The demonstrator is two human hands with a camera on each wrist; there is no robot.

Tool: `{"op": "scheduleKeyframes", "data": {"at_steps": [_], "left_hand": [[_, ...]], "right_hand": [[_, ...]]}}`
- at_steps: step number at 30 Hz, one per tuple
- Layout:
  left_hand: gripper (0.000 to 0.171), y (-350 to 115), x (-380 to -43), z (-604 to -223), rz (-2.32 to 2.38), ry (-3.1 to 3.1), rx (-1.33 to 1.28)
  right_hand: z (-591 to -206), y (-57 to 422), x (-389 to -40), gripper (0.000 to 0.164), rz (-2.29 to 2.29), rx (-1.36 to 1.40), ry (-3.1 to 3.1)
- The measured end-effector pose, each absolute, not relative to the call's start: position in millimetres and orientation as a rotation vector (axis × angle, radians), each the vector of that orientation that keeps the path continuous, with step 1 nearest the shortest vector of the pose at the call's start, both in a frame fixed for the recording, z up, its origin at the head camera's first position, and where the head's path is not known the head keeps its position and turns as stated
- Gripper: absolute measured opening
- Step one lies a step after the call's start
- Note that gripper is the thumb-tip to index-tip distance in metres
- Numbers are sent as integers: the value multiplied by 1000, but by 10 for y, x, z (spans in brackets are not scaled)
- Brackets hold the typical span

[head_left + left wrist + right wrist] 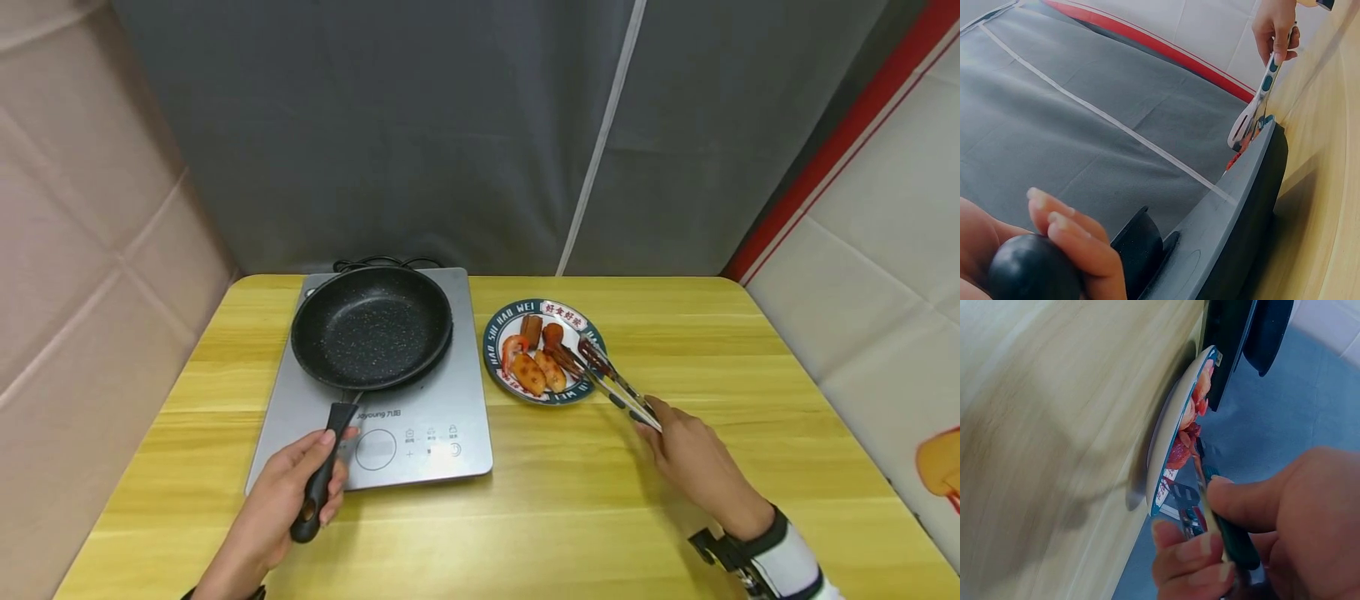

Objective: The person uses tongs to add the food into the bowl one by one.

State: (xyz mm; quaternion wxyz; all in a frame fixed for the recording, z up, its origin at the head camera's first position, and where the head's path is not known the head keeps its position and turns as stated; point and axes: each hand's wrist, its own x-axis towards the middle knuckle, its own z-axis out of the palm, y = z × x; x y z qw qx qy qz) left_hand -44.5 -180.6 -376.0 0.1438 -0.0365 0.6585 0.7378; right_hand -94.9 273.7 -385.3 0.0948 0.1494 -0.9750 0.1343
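Head view: right grip (686, 458) holds tongs (626, 404) over the plate (491, 346), left grip (288, 479) wraps the handle (322, 482) of the frying pan (371, 329) left of that plate, and tongs squeezed off-centre could drop the plate's reddish sausage-like piece (553, 333).

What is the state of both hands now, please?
Left hand: closed, holding the frying pan by its black handle.
Right hand: closed, holding the tongs, tips over the plate.

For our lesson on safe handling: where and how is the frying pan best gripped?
Probably by its black handle, fingers wrapped round it, with the left hand coming from the near side: the handle is long, slim and juts that way from the wide, round pan.
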Motion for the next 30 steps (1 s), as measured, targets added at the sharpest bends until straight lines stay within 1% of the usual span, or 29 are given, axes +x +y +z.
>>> {"op": "scheduleKeyframes", "data": {"at_steps": [14, 30], "left_hand": [[57, -1812, -434, -3749, 2132, 1900, -79], [59, -1801, -439, -3753, 2129, 1900, -91]], "right_hand": [[-3828, 2629, -951, 35, 239, 407, -2873], [-3861, 2752, -994, 29, 348, 453, -2808]]}}
